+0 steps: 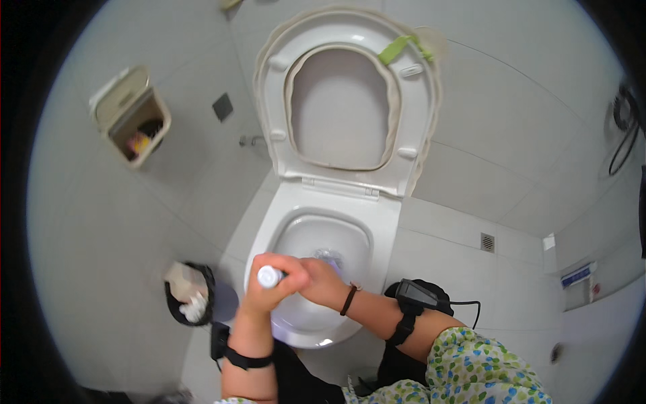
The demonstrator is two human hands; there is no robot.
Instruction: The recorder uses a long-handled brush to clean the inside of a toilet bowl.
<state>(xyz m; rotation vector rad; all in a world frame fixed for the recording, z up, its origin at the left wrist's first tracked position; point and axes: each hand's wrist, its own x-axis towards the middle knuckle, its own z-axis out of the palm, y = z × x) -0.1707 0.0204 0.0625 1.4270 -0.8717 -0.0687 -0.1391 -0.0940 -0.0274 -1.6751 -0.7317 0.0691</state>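
Note:
Both hands are over the toilet bowl (pixel 323 225). My left hand (pixel 279 277) is closed around the handle of what looks like a toilet brush (pixel 270 276), its round white end pointing up toward me. My right hand (pixel 321 281) is closed against the left one, seemingly on the same handle; its fingers are mostly hidden. Beyond the hands, something pale and purplish shows blurred in the bowl, and I cannot make out the brush head. The toilet seat (pixel 276 101) and lid stand raised, with a padded cream cover and a green strap (pixel 396 49).
At the left, a bin with a black liner (pixel 210 296) holds used paper. An open-lidded box (pixel 165 114) hangs on the left wall. A floor drain (pixel 487 242) lies to the right. On the right wall are a shower hose (pixel 622 145) and a shelf with a tube (pixel 577 275).

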